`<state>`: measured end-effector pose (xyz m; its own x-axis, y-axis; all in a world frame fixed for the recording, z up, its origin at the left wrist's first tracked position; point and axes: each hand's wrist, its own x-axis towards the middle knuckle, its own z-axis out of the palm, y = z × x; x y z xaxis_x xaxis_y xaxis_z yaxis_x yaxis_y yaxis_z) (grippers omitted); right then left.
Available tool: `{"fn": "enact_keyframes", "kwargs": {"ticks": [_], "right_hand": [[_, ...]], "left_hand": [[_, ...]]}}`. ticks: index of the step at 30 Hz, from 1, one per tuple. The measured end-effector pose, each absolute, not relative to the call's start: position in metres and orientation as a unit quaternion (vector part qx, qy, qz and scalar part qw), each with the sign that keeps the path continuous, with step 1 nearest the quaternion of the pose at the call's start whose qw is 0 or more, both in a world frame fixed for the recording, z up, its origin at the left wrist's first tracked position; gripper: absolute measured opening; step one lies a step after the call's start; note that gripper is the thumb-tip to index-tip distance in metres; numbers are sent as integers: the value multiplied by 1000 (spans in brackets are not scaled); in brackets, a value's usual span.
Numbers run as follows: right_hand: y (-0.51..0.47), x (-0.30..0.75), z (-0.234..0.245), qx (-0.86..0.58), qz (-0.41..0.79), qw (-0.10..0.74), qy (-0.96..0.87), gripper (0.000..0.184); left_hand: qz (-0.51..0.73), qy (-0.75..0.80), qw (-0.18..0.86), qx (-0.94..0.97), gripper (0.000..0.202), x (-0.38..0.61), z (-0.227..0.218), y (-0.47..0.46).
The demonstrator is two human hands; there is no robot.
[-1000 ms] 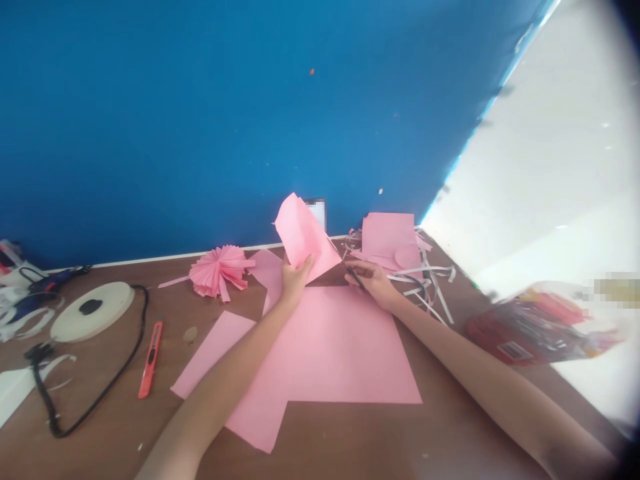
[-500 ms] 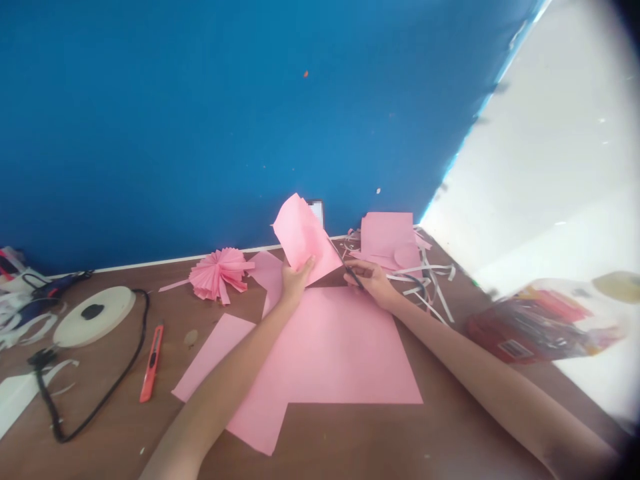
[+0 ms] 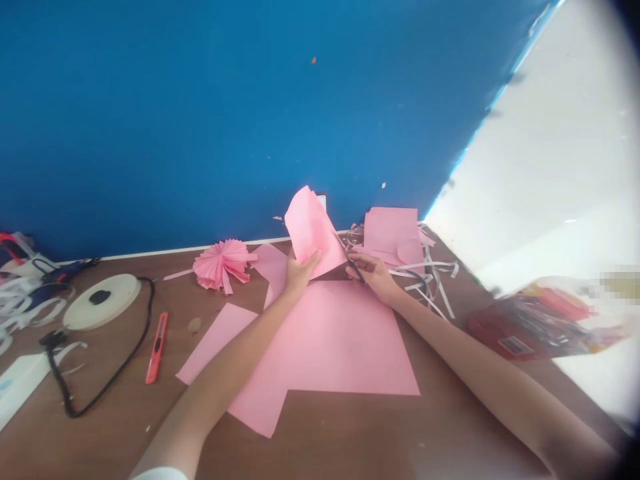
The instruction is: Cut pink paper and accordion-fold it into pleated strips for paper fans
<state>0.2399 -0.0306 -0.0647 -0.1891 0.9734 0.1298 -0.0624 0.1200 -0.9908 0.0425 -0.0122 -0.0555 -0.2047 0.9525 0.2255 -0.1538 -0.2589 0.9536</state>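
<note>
A piece of pink paper point(image 3: 313, 230) is held up off the table by my left hand point(image 3: 301, 272), its thumb pressed on the front near the lower edge. My right hand point(image 3: 375, 275) is closed around the dark handles of a pair of scissors point(image 3: 354, 265). The scissors' blades lie along the right edge of the raised paper. Below both hands, a large pink sheet point(image 3: 345, 340) lies flat on the table, with other pink pieces beside and under my left forearm. A small part of a phone point(image 3: 323, 201) shows behind the raised paper.
A pleated pink paper fan point(image 3: 223, 263) lies left. Nearer are a red box cutter point(image 3: 157, 348), a cream round device point(image 3: 103, 301) and a black cable point(image 3: 120, 367). On the right are stacked pink pieces point(image 3: 390, 230), white strips point(image 3: 440, 290) and a clear plastic bag point(image 3: 545, 320).
The view has shifted slightly, and a white sleeve edge now shows at my left arm. A small pink scrap now appears left of the raised paper. Both hands keep their holds.
</note>
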Motion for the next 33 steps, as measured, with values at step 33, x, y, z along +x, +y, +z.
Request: {"fn": "enact_keyframes", "kwargs": {"ticks": [33], "right_hand": [[-31, 239, -59, -402, 525, 499, -560, 44]], "left_hand": [[615, 449, 417, 496, 51, 43, -59, -9]]}}
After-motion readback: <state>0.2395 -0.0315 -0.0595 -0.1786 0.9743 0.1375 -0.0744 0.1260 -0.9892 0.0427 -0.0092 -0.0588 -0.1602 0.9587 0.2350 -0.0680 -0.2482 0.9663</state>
